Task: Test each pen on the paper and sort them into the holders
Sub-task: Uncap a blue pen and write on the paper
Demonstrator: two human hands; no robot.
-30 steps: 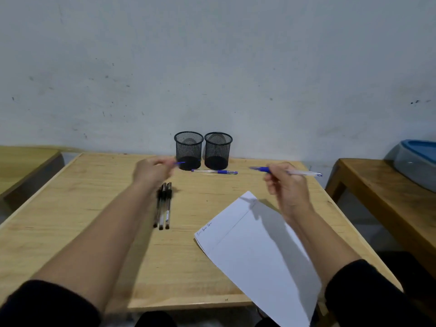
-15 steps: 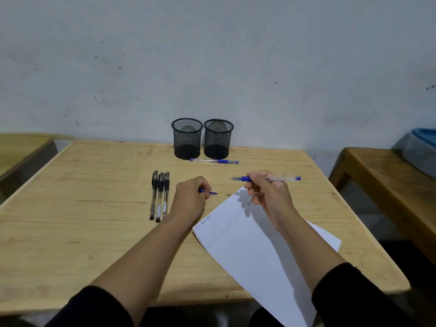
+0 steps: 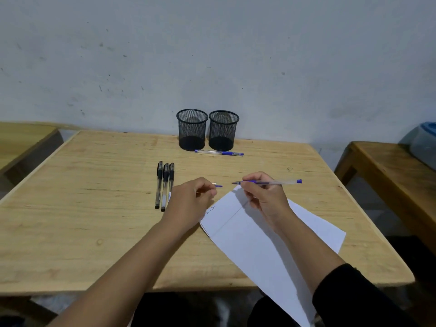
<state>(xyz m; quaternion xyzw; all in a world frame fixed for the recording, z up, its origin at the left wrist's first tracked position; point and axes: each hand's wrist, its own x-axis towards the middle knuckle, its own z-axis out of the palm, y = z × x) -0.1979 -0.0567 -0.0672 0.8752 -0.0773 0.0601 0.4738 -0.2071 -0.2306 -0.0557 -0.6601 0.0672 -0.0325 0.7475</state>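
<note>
My right hand (image 3: pixel 264 197) holds an uncapped blue pen (image 3: pixel 276 182) level above the far corner of the white paper (image 3: pixel 259 241), its tip pointing left. My left hand (image 3: pixel 191 204) pinches the pen's blue cap (image 3: pixel 218 185), a short gap from the tip. A small scribble (image 3: pixel 211 210) marks the paper's left corner. Three black pens (image 3: pixel 164 185) lie side by side left of my hands. Another blue pen (image 3: pixel 219 152) lies in front of two black mesh holders, the left holder (image 3: pixel 192 129) and the right holder (image 3: pixel 223 131), at the table's back edge.
The wooden table (image 3: pixel 94 208) stands against a grey wall. A second wooden table (image 3: pixel 389 175) at the right carries a blue-lidded plastic container (image 3: pixel 422 142). Another wooden surface (image 3: pixel 21 142) shows at the far left. The paper overhangs the table's front edge.
Both hands came down from near the holders to the paper's far corner. The left hand carried the cap in close to the pen's tip.
</note>
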